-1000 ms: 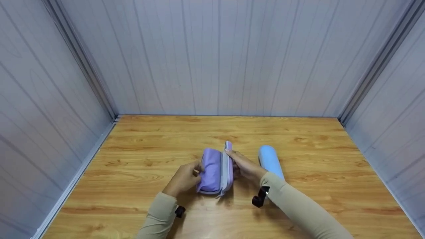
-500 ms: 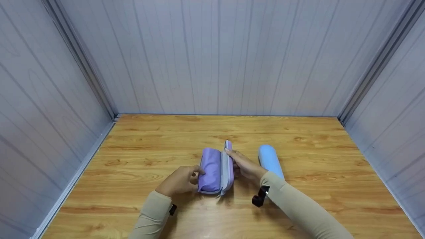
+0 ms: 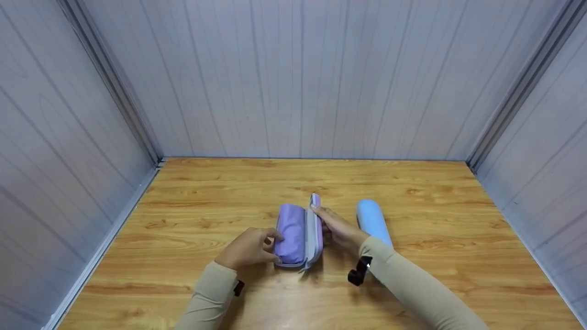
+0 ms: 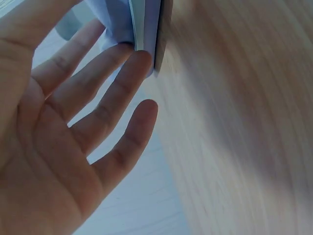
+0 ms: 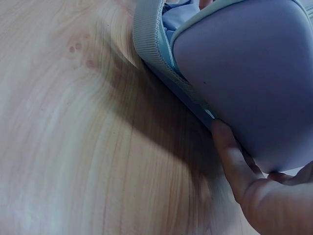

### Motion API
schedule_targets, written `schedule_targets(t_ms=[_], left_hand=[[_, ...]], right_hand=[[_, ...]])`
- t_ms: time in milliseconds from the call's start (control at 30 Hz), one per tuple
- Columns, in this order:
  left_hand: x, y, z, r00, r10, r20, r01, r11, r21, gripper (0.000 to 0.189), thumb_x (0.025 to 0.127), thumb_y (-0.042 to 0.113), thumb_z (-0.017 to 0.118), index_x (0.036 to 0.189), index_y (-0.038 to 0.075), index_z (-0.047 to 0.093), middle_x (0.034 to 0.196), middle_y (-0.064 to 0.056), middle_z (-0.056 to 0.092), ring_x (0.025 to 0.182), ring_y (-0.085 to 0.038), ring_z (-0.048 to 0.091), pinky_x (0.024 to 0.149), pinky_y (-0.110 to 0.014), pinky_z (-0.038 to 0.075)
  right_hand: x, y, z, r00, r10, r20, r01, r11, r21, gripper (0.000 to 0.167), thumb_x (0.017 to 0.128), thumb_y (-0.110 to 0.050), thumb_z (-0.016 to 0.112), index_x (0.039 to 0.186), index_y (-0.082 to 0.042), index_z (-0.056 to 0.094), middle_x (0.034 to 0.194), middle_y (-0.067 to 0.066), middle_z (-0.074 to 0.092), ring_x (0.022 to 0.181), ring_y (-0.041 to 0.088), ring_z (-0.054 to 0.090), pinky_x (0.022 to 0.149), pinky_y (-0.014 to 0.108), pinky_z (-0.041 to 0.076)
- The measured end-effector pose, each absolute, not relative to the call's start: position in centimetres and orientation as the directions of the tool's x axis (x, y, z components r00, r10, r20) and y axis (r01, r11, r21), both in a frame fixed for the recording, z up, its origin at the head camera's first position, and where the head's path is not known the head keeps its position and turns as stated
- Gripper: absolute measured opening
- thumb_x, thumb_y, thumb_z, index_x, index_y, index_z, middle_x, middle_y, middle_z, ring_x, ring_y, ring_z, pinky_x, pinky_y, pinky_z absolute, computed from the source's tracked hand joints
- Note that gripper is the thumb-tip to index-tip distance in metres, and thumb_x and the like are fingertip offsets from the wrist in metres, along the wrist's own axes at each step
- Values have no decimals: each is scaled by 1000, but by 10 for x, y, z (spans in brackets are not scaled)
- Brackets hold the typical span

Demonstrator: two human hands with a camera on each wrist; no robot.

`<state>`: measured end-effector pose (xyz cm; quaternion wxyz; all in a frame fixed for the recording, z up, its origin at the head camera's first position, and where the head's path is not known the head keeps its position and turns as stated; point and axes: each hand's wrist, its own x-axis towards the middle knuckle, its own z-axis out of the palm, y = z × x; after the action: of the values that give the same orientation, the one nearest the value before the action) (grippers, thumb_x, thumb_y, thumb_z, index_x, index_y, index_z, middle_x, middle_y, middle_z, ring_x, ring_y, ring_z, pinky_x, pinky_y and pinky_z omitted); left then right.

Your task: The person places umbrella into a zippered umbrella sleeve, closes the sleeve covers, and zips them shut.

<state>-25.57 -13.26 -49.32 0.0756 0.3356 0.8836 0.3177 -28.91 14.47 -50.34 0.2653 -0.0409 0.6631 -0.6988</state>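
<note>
A purple zip case [image 3: 318, 233] stands unzipped on the table, its lid raised on the right. In its left half lies a bundle of purple fabric [image 3: 291, 233]. My right hand [image 3: 339, 229] holds the lid, thumb over the grey-lined edge and fingers behind it; in the right wrist view the fingers [image 5: 232, 156] lie along the outer shell. My left hand [image 3: 250, 247] is at the left side of the case, fingertips on the bundle and near its rim. Its fingers [image 4: 115, 105] are spread and gently bent in the left wrist view.
To the right, a blue rounded case [image 3: 373, 222] lies on the wooden table [image 3: 206, 192], its near end hidden by my right forearm. Pale panel walls [image 3: 293, 82] enclose the table at the back and both sides.
My left hand has shifted slightly left, and its fingers have moved onto the bundle and the near left corner of the case. My right hand and the lid stay in place.
</note>
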Motion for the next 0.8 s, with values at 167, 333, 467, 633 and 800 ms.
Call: schedule_targets(t_ms=[167, 333, 467, 633, 800], left_hand=[[-253, -129, -494, -773, 626, 107, 575, 618, 536, 41, 79, 21, 86, 113, 5, 70, 107, -7, 71, 96, -24, 67, 83, -37, 56], [-250, -127, -495, -775, 619, 131, 596, 645, 478, 42, 77, 24, 85, 113, 7, 69, 106, -5, 71, 93, -22, 66, 81, -38, 56], [-249, -128, -496, -773, 620, 131, 590, 629, 507, 43, 78, 21, 85, 113, 5, 67, 108, -7, 69, 96, -25, 66, 83, -38, 56], [-249, -129, -498, -764, 628, 150, 601, 608, 518, 43, 77, 18, 85, 113, 4, 67, 110, -9, 68, 97, -26, 66, 84, -38, 56], [-250, -130, -499, -759, 631, 159, 603, 592, 534, 44, 75, 15, 84, 113, 2, 66, 110, -11, 68, 95, -27, 66, 84, -39, 56]], right_hand=[[-290, 144, -505, -850, -447, -278, 305, 12, -952, 60, 106, -48, 42, 138, 0, 29, 78, 0, 55, 63, 11, 52, 59, 28, 37], [-288, 143, -504, -863, -411, -296, 309, 35, -950, 64, 103, -53, 44, 140, -2, 31, 80, 1, 55, 65, 13, 52, 61, 27, 41], [-286, 139, -505, -875, -393, -284, 285, 55, -957, 60, 101, -58, 45, 129, -5, 35, 80, 1, 51, 65, 15, 47, 61, 28, 38], [-282, 133, -506, -890, -384, -246, 232, 82, -969, 68, 101, -61, 42, 138, -6, 32, 101, 11, 57, 84, 21, 59, 72, 34, 51], [-277, 131, -503, -875, -422, -236, 217, 92, -972, 80, 103, -47, 49, 160, -9, 9, 128, 28, 50, 106, 36, 61, 85, 47, 56]])
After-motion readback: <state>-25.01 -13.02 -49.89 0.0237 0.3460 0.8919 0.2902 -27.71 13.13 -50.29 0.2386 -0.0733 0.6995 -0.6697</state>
